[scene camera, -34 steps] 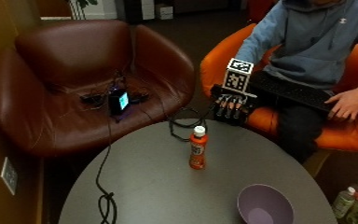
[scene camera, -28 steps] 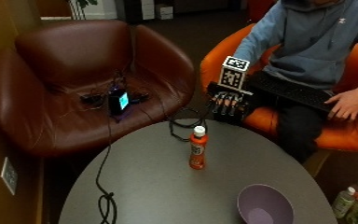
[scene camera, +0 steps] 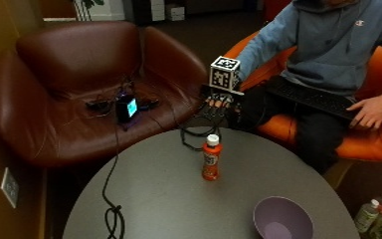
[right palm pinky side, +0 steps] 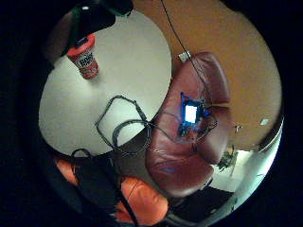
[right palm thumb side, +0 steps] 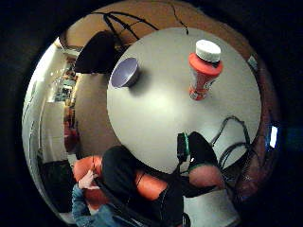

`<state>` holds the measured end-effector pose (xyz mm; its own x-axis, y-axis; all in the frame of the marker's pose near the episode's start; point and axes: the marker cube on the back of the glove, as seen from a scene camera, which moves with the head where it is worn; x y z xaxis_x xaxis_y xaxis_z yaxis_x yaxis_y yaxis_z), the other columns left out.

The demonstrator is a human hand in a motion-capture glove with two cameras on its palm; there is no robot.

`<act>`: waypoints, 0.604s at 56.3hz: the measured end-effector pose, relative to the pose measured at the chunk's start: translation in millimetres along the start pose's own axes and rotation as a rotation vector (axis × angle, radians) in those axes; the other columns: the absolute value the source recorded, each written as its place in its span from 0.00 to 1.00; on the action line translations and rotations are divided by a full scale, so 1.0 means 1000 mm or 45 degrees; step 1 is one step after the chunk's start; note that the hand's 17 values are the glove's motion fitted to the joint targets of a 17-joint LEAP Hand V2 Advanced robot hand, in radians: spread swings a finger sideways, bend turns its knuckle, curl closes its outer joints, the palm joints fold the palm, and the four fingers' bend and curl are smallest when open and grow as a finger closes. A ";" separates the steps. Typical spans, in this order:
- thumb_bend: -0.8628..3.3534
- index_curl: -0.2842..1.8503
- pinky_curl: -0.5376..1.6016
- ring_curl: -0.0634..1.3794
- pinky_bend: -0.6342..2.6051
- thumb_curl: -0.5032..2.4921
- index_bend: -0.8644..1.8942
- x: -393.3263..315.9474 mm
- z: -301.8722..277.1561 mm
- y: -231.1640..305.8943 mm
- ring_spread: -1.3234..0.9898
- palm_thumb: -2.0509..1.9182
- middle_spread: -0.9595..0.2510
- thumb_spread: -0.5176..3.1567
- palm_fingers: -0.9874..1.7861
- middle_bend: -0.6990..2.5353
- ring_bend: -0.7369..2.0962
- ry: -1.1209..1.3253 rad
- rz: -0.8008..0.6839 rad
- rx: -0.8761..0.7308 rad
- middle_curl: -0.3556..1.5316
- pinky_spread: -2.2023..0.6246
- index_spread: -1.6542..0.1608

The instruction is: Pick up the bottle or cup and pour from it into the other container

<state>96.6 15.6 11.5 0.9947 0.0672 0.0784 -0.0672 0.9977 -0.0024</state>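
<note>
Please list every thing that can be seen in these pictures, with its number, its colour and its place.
bottle: one, orange with a white cap, upright near the middle of the table.
bowl: one, purple, on the table near its edge.
table: one, round, grey.
cable: one, black, lying on the table and running to the brown armchair.
brown armchair: one, beside the table.
lit device: one, dark with a glowing screen, on the brown armchair's seat.
orange chair: one, the person sits in it.
right hand: gloved black, above the table's edge, touching nothing.
</note>
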 end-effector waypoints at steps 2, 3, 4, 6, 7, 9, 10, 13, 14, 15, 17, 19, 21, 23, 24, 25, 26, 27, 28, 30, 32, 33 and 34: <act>0.22 0.25 0.39 0.20 0.37 0.30 0.37 0.005 0.002 0.000 0.54 0.70 0.71 0.39 0.43 0.27 0.39 -0.025 -0.007 0.000 0.29 0.87 0.71; 0.22 0.25 0.39 0.20 0.37 0.30 0.37 0.007 0.003 -0.001 0.54 0.70 0.71 0.39 0.43 0.27 0.39 -0.037 -0.011 0.000 0.29 0.87 0.71; 0.21 0.25 0.40 0.21 0.37 0.30 0.37 0.010 0.004 -0.002 0.54 0.70 0.71 0.39 0.43 0.27 0.39 -0.049 -0.014 -0.002 0.29 0.87 0.71; 0.21 0.25 0.39 0.21 0.37 0.30 0.37 0.015 0.005 -0.002 0.54 0.70 0.70 0.39 0.43 0.27 0.39 -0.072 -0.022 -0.010 0.29 0.87 0.71; 0.21 0.25 0.40 0.21 0.37 0.30 0.37 0.017 0.006 -0.002 0.54 0.70 0.70 0.39 0.43 0.27 0.39 -0.084 -0.026 -0.016 0.29 0.87 0.71; 0.21 0.25 0.40 0.21 0.37 0.30 0.37 0.022 0.008 -0.003 0.54 0.71 0.70 0.40 0.43 0.27 0.39 -0.110 -0.030 -0.027 0.30 0.87 0.71; 0.21 0.26 0.40 0.21 0.36 0.30 0.37 0.025 0.009 -0.003 0.54 0.71 0.70 0.40 0.43 0.27 0.39 -0.122 -0.032 -0.028 0.30 0.87 0.71; 0.20 0.26 0.40 0.21 0.36 0.31 0.38 0.032 0.014 -0.005 0.54 0.71 0.69 0.40 0.43 0.27 0.39 -0.161 -0.042 -0.022 0.31 0.87 0.71; 0.20 0.26 0.40 0.21 0.35 0.31 0.37 0.034 0.015 -0.006 0.54 0.71 0.69 0.40 0.43 0.27 0.39 -0.178 -0.045 -0.025 0.31 0.87 0.71; 0.20 0.26 0.39 0.21 0.35 0.31 0.38 0.035 0.016 -0.007 0.54 0.71 0.69 0.40 0.43 0.28 0.38 -0.195 -0.047 -0.031 0.31 0.87 0.71; 0.20 0.26 0.39 0.21 0.35 0.31 0.37 0.039 0.019 -0.007 0.53 0.71 0.68 0.40 0.44 0.28 0.38 -0.223 -0.049 -0.049 0.32 0.87 0.71; 0.20 0.26 0.39 0.21 0.34 0.31 0.37 0.043 0.022 -0.007 0.53 0.71 0.67 0.40 0.45 0.29 0.38 -0.238 -0.046 -0.071 0.32 0.87 0.71; 0.20 0.26 0.39 0.22 0.34 0.31 0.37 0.047 0.024 -0.009 0.53 0.71 0.67 0.39 0.45 0.29 0.38 -0.246 -0.039 -0.089 0.33 0.87 0.71; 0.20 0.26 0.39 0.22 0.33 0.31 0.37 0.050 0.025 -0.012 0.53 0.71 0.67 0.39 0.45 0.29 0.38 -0.255 -0.034 -0.098 0.33 0.87 0.71; 0.20 0.26 0.39 0.22 0.33 0.32 0.37 0.052 0.027 -0.013 0.53 0.71 0.66 0.39 0.45 0.29 0.38 -0.261 -0.033 -0.100 0.33 0.87 0.71; 0.20 0.26 0.39 0.22 0.33 0.32 0.37 0.054 0.029 -0.012 0.53 0.71 0.66 0.39 0.45 0.29 0.38 -0.269 -0.035 -0.102 0.34 0.87 0.72; 0.20 0.26 0.39 0.22 0.33 0.32 0.37 0.056 0.031 -0.012 0.53 0.71 0.66 0.39 0.45 0.29 0.38 -0.276 -0.037 -0.104 0.34 0.87 0.71; 0.20 0.26 0.39 0.22 0.33 0.32 0.37 0.058 0.033 -0.012 0.53 0.71 0.66 0.39 0.45 0.29 0.38 -0.283 -0.039 -0.107 0.34 0.87 0.72; 0.20 0.26 0.39 0.22 0.33 0.32 0.37 0.060 0.035 -0.014 0.52 0.71 0.66 0.39 0.45 0.29 0.37 -0.290 -0.042 -0.111 0.34 0.87 0.72; 0.20 0.26 0.39 0.22 0.33 0.32 0.36 0.062 0.037 -0.018 0.52 0.71 0.66 0.39 0.45 0.29 0.37 -0.303 -0.047 -0.116 0.34 0.87 0.72; 0.20 0.26 0.40 0.22 0.33 0.32 0.36 0.064 0.040 -0.021 0.52 0.71 0.66 0.39 0.45 0.29 0.37 -0.319 -0.049 -0.123 0.34 0.87 0.72; 0.20 0.26 0.40 0.22 0.33 0.32 0.36 0.065 0.042 -0.022 0.52 0.71 0.66 0.39 0.45 0.29 0.37 -0.327 -0.047 -0.128 0.34 0.87 0.72; 0.20 0.26 0.40 0.22 0.33 0.32 0.36 0.066 0.043 -0.023 0.52 0.71 0.66 0.39 0.45 0.28 0.37 -0.334 -0.043 -0.133 0.34 0.87 0.72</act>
<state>160.4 -3.4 60.0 0.9409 0.0442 0.3357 -0.0121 0.9952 -0.0970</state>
